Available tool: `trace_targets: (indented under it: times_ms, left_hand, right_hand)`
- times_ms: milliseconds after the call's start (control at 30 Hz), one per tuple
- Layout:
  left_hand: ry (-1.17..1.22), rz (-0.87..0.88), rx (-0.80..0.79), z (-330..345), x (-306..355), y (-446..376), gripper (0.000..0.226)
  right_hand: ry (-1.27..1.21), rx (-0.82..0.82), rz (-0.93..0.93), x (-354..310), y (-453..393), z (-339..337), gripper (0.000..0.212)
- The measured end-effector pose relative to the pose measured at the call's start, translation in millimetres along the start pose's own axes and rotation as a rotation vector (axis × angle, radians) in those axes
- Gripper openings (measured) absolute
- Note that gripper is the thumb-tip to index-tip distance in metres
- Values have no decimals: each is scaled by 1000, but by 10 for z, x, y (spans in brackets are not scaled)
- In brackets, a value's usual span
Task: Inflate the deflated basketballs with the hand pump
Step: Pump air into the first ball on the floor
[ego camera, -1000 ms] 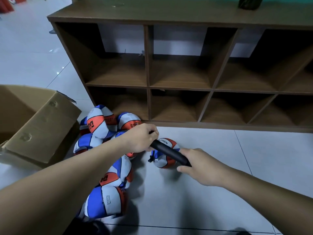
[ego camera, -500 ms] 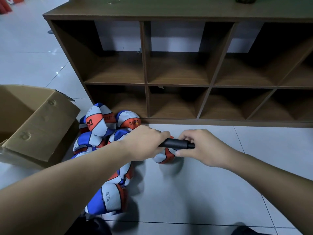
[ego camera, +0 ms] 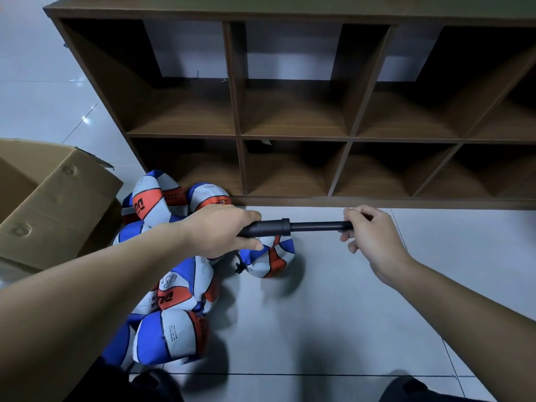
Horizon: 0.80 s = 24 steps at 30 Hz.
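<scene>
The deflated basketballs (ego camera: 174,288), about seven, are heaped on the floor left of the hand pump (ego camera: 290,227); one lies just beneath it. The left hand (ego camera: 220,230) wraps the barrel to steady it; the right hand (ego camera: 368,230) grips the drawn-out handle, probably mid-stroke. Beyond stands one cubby shelf (ego camera: 290,134).

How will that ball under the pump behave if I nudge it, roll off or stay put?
Probably stays put: the ball looks caved in and creased, not round, so it should slump rather than roll. It likely feels floppy and light. A short black hose at its left side seems to tie it to the pump, so it may drag when the pump moves.
</scene>
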State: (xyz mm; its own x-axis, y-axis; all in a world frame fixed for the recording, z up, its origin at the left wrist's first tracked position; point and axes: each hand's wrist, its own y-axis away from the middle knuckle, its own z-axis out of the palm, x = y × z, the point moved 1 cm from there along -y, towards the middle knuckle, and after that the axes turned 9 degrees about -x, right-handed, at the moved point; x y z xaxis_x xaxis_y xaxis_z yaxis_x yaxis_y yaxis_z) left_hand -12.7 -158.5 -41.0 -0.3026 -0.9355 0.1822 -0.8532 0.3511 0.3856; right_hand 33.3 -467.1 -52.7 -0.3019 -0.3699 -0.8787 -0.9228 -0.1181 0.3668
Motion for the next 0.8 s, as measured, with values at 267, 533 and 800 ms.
trace_targets:
  times_ms: [267, 533, 800]
  left_hand:
    - [-69, -115, 151, -24, -11, -120, 36]
    - [-53, -169, 208, -48, 196, -142, 27]
    - [-79, -111, 202, 8, 325, -176, 31]
  right_hand:
    - [10, 132, -18, -235, 11, 422, 39]
    - [92, 137, -162, -294, 150, 743, 41]
    - [140, 70, -150, -234, 304, 862, 39]
